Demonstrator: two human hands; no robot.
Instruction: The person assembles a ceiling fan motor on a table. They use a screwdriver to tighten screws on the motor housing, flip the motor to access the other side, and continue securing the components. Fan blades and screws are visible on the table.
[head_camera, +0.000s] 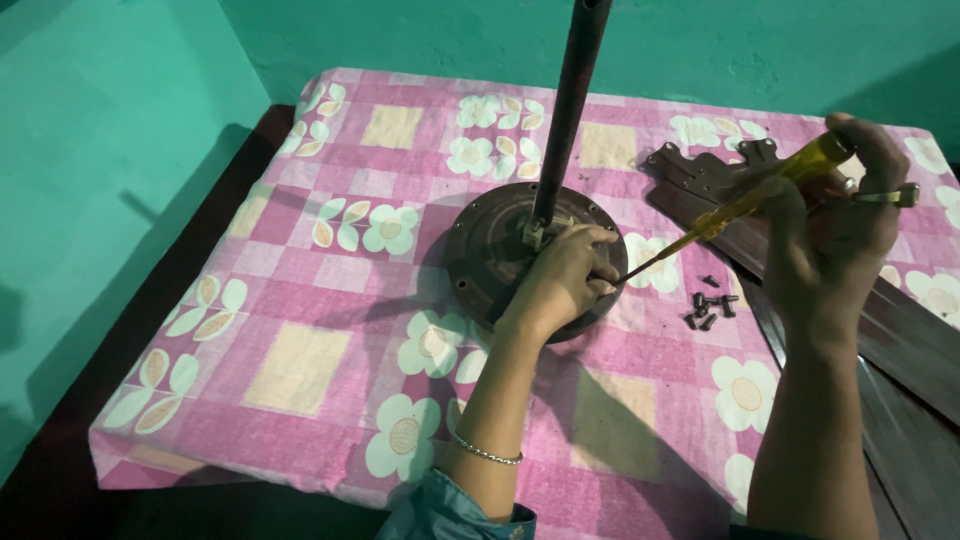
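A round dark-brown fan motor housing (482, 256) lies flat on a pink floral cloth (330, 330), with a dark rod (570, 100) rising from its middle. My left hand (562, 278) rests on the housing's right part, fingers pinched at its rim. My right hand (835, 225) grips a screwdriver with a clear yellow handle (790, 178); its shaft slants down-left and the tip meets the housing rim beside my left fingers. A silver bracelet (485, 453) circles my left wrist.
Several small dark screws (710, 308) lie loose on the cloth right of the housing. Dark brown fan blades with metal brackets (700, 180) lie along the right side. Green walls stand behind and to the left. A dark bed frame edge (60, 470) shows at the left.
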